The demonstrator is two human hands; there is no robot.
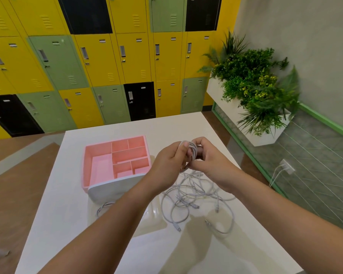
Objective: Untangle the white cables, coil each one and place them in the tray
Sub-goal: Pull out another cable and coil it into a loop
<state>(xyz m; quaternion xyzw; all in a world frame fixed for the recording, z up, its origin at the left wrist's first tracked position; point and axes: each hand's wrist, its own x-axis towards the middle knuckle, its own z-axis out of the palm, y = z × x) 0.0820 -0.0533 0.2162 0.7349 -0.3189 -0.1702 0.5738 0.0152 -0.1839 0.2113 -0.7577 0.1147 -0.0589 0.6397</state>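
Note:
Both my hands are raised above the white table [71, 194], holding a small coil of white cable [192, 150] between them. My left hand [169, 159] grips the coil from the left with its thumb on top. My right hand [208, 157] pinches the coil from the right. A strand hangs from the coil down to a tangled heap of white cables [196, 196] lying on the table below my hands. The pink tray [87, 171] with several compartments stands to the left of my hands. Its compartments look bare.
A white rounded object [111, 189] lies against the tray's near edge, with a loose cable end [102, 209] beside it. Lockers [99, 62] line the far wall. A planter with greenery [255, 91] and a green-framed glass railing [315, 165] stand to the right.

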